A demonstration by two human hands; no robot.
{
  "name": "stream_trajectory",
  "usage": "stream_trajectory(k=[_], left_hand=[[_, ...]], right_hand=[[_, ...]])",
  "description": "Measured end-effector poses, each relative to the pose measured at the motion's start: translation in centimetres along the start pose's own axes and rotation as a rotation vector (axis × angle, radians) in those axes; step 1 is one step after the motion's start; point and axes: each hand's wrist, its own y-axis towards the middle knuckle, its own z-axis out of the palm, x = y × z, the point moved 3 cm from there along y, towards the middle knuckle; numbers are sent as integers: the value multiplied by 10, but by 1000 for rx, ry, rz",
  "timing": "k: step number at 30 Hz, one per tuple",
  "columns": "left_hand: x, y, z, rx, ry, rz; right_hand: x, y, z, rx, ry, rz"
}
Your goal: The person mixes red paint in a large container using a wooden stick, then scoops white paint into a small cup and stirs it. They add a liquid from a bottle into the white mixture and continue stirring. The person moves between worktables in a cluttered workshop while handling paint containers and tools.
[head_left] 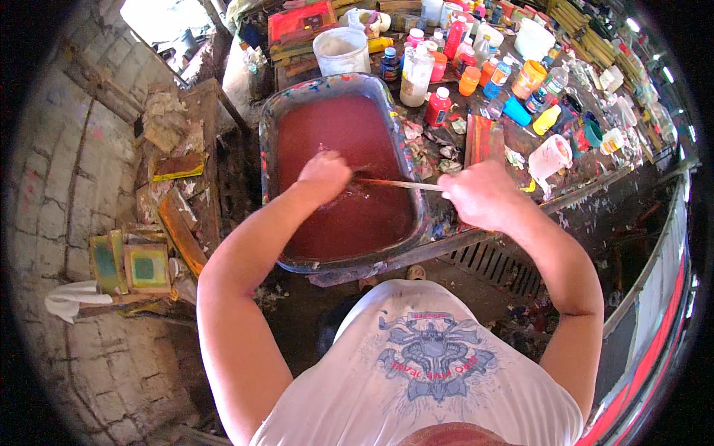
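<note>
A large dark tub [401, 126] with paint-splashed rims holds reddish-brown liquid [346, 223]. My right hand [480, 195] is closed round one end of a long, thin, pale stick-like tool [409, 184], just beyond the tub's right side. The tool reaches left across the liquid, and its far part is stained orange-red. Over the tub's middle, my left hand [325, 177] is closed at the tool's stained end, slightly blurred. Its fingers face away, so whether they grip the tool or something else cannot be made out. Small splashes show on the liquid near that hand.
A cluttered table [476, 234] carries several paint bottles, among them a red bottle [439, 106], plus a white bucket [342, 52] and a pink-stained tub [550, 157]. Wooden-framed screens [147, 267] lean at left below a stained bench [212, 134]. A slotted grate [498, 267] lies below the table.
</note>
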Motion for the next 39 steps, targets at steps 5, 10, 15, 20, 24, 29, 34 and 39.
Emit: stream_trajectory(k=[5,10,15,20,24,29,34,39], left_hand=[[24,-17,12,39,142,4],[31,8,-21,253,-90,-189],[26,10,-46,29,-498,-349],[4,10,-37,-182,-669,-490],[19,11,-28,-333,-688,-669],[22,11,-24,-356,-756,-737],[-14,21,-33,-277,-939,-470],[-27,20,-39,-240,-1310,-235]], right_hand=[[-26,-36,-27,47,19,82],[-13,-27,-15,-188,-108,-122],[-3,-2,11,-377,-255,-213],[-11,20,20,-365,-182,-173],[-15,21,14,-317,-85,-76],[-5,13,11,-474,-101,-189],[3,23,21,-616,-169,-281],[-1,33,28,-501,-209,-216]])
